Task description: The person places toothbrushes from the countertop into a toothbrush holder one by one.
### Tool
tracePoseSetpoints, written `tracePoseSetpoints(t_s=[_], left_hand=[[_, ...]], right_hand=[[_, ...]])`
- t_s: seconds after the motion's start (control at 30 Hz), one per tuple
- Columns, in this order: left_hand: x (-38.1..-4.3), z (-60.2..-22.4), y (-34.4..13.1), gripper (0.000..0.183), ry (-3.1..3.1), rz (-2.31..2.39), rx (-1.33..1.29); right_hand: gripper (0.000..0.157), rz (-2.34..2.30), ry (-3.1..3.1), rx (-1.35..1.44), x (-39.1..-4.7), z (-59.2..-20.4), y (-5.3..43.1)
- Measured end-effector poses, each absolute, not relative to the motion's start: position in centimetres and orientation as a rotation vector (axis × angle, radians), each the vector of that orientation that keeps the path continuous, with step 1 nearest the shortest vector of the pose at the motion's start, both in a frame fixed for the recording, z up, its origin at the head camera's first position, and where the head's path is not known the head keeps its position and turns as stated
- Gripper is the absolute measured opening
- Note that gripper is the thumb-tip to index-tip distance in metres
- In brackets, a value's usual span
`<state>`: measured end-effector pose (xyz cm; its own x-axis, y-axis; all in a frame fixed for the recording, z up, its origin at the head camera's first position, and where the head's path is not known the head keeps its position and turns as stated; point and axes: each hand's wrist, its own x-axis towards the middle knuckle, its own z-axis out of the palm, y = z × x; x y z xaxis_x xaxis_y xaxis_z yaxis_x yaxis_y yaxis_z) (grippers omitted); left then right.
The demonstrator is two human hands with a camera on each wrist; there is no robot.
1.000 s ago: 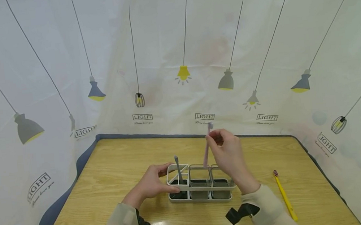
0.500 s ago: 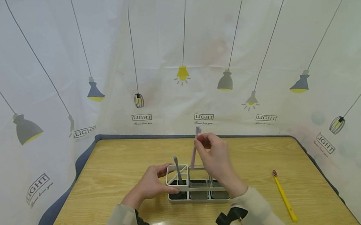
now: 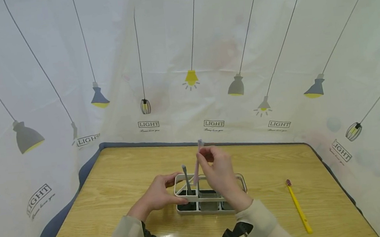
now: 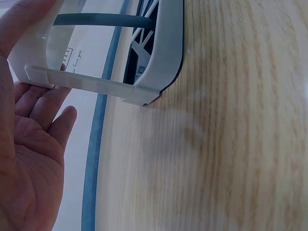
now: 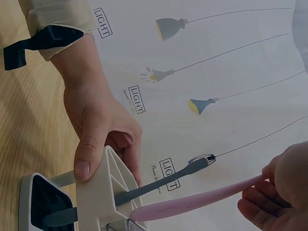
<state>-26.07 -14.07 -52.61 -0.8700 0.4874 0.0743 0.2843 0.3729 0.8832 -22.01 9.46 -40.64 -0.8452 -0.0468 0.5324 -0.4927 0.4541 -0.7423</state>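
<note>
Your right hand (image 3: 220,170) pinches the pink toothbrush (image 3: 196,169), now shifted left near the grey toothbrush (image 3: 187,180); it seems lined up with the divided end of the holder (image 3: 209,199) your left hand (image 3: 158,193) grips.

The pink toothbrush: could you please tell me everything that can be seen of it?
The pink toothbrush is slim, with a smooth, plastic-looking handle that thickens toward its rounded end. The right hand pinches it close to its paler head, which points upward; the bristles are too small to make out. It leans, its rounded end lowest, at the top of the white holder, beside a gray stick. Whether that end touches the holder cannot be told.
</note>
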Motion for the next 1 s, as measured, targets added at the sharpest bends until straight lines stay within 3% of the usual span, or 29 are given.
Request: tracePoseSetpoints(t_s=[1.0], left_hand=[[-26.2,-52.6,-14.0,0.091,2.416,1.515,0.754]], right_hand=[[0.009,1.358,-2.343,0.479,-22.0,-43.3,9.2]])
